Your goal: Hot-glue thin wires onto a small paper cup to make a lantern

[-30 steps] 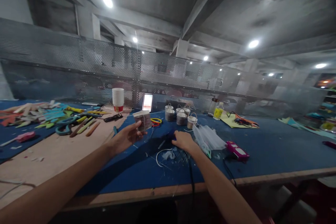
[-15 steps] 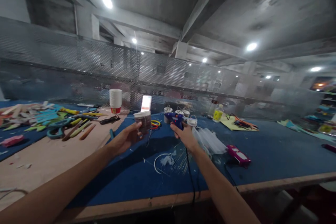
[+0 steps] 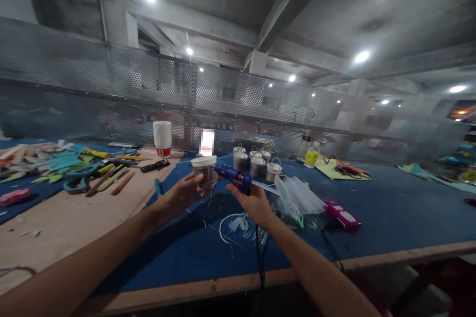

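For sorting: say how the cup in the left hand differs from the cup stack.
The cup in the left hand is single, held aloft; the cup stack stands on the board. The cup has a dark body under a white rim; the cup stack is white with a red band at its base. Both have white tops.

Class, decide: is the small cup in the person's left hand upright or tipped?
Upright: the cup sits in the left hand with its white rim level on top.
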`<state>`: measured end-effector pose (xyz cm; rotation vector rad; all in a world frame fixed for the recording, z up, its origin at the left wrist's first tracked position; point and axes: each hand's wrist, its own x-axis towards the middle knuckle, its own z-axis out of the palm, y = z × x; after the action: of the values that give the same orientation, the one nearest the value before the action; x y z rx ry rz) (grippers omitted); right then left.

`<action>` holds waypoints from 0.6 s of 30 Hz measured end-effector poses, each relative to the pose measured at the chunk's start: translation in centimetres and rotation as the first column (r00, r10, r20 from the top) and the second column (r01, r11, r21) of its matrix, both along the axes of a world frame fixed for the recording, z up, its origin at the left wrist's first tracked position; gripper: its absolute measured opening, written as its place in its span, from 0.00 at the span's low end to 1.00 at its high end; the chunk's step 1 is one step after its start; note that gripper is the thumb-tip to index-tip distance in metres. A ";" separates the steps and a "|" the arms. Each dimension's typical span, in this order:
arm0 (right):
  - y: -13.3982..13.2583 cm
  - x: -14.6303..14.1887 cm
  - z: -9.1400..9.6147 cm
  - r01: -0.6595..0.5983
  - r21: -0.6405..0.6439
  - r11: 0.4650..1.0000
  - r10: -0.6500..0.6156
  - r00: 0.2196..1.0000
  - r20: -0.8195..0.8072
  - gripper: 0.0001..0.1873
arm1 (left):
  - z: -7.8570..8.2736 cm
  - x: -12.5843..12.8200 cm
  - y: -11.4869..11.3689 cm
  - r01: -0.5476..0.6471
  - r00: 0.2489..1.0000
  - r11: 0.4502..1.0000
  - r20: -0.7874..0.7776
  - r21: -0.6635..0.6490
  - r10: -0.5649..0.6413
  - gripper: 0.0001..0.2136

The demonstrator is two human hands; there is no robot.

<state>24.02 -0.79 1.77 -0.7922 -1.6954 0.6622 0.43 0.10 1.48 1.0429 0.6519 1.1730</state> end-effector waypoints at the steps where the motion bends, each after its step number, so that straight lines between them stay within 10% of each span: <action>1: 0.2 0.0 -0.2 0.012 0.031 0.999 -0.013 1.000 0.013 0.20 | 0.0 0.1 0.0 -0.002 1.000 1.000 0.001 -0.004 0.002 0.16; 18: 0.8 0.5 -1.3 0.028 0.272 0.962 -0.067 0.988 0.137 0.19 | 0.0 0.3 -0.4 -0.083 0.996 0.996 -0.044 0.014 0.083 0.16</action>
<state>24.54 -0.01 0.48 -0.6974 -1.8446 0.3363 0.74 -0.26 1.44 1.0628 0.7295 1.2301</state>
